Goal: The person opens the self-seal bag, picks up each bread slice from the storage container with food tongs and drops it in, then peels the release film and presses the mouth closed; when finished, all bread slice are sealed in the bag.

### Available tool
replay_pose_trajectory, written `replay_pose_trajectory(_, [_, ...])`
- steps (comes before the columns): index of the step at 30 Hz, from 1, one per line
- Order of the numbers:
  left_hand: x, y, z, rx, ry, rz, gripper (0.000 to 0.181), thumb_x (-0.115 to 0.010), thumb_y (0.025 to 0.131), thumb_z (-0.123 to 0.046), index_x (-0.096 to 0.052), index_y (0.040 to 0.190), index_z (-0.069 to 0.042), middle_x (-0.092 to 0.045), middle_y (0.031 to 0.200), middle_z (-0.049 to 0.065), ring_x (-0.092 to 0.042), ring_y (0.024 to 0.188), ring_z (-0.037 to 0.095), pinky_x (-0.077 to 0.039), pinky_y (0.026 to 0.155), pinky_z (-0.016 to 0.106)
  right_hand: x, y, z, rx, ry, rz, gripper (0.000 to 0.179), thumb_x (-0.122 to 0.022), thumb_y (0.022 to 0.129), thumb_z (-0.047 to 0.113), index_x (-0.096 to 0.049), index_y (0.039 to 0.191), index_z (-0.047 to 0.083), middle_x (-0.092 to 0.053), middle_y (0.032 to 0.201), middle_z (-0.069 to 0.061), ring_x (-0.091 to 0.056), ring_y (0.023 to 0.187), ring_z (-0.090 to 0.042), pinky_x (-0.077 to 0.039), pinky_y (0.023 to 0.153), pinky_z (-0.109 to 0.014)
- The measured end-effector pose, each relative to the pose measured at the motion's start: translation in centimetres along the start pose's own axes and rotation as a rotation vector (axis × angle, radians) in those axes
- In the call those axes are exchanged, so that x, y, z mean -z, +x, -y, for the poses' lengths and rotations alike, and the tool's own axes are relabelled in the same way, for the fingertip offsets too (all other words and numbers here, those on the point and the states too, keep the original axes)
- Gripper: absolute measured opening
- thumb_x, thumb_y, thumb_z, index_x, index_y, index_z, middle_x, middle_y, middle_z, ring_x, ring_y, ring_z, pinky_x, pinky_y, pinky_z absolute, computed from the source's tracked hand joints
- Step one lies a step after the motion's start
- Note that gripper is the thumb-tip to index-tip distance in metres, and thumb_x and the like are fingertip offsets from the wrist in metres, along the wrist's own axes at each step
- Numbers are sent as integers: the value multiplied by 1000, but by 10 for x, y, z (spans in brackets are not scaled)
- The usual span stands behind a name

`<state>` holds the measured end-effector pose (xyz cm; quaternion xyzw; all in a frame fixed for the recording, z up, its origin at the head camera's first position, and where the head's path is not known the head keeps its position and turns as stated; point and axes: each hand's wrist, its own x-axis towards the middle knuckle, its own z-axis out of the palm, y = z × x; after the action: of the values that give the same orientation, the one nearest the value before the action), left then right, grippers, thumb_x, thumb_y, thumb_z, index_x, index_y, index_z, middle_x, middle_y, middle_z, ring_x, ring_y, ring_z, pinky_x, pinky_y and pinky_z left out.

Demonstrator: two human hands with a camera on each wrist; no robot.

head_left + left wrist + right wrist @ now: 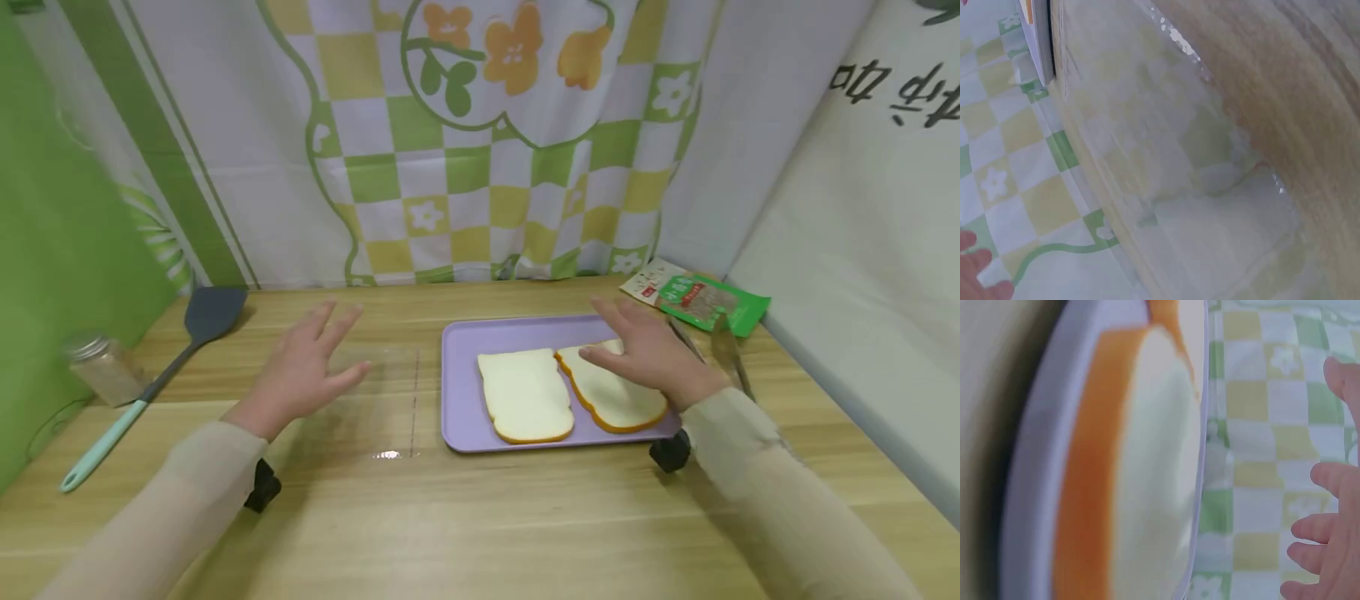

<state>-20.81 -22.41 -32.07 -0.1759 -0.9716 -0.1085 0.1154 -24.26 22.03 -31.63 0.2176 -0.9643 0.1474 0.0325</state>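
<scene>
My left hand (303, 371) hovers with fingers spread over a clear plastic sheet (390, 408) lying on the table. Over the right end of a purple tray (461, 387) hangs my right hand (645, 354), also spread and holding nothing. Two slices of bread (527, 396) with orange-brown crusts lie side by side on the tray; the right hand partly covers the right slice (611, 392). In the right wrist view the near slice (1154, 481) fills the middle, with the right fingers apart from it. The left wrist view shows the glossy sheet (1166, 137) and a few left fingertips (979, 265).
At the left lie a spatula (172, 367) with a dark blade and mint handle, and a lidded glass jar (105, 371). A green and white food packet (705, 296) rests at the back right, beside metal utensils (727, 354) partly behind the right hand. A checked curtain (510, 192) hangs behind the table.
</scene>
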Motion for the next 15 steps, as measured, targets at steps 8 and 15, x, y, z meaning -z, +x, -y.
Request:
replay_pose_trajectory(8, [-1,-1,-1,-31,-100,114,72,-58,89,-41,-22,147,-19,-17,151,21,-23,133,46,-17,101,68,-8,22,34,98,-23,40,82,-52,87,56,-22,148,10,-24,148,-26,-23,135,-43,-27,103,-59])
replay_pose_trajectory(15, [-9,-1,-2,-49,-171,144,73,-62,87,-37,-26,146,-15,-23,149,22,-27,131,45,-21,102,64,-24,34,72,198,52,155,81,-53,86,58,-21,149,18,-18,151,-21,-22,136,-40,-24,106,-57])
